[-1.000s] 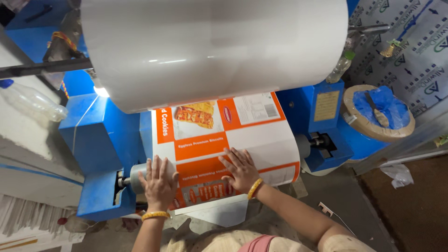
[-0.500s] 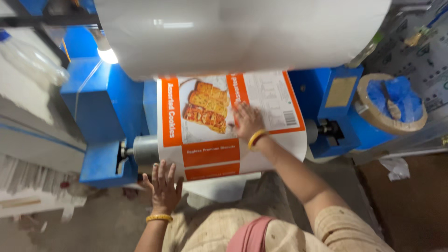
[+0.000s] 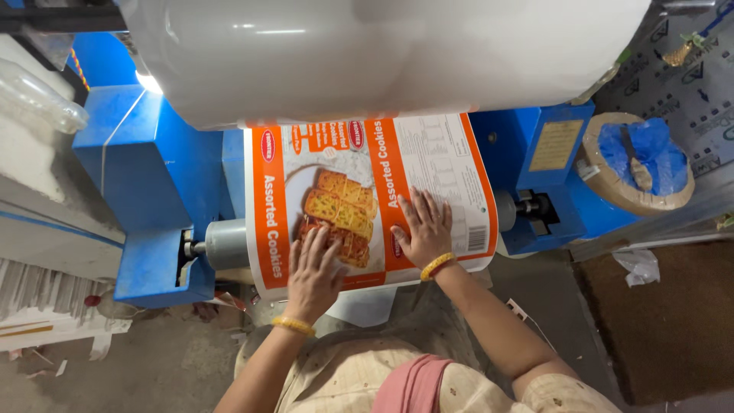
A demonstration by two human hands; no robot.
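A printed orange-and-white packaging film (image 3: 367,199) is being pressed flat by both hands, palms down, fingers spread, nothing gripped: the left hand (image 3: 312,274) on the biscuit picture, the right hand (image 3: 425,229) just beside it on the white panel. The film is being carried over a grey roller (image 3: 225,243) in a blue machine (image 3: 153,191), beneath a large white roll (image 3: 382,53).

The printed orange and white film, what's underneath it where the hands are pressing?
A grey roller sticks out at the printed film's left edge, held by the blue machine. Left hand and right hand lie flat on top; the rest is covered.
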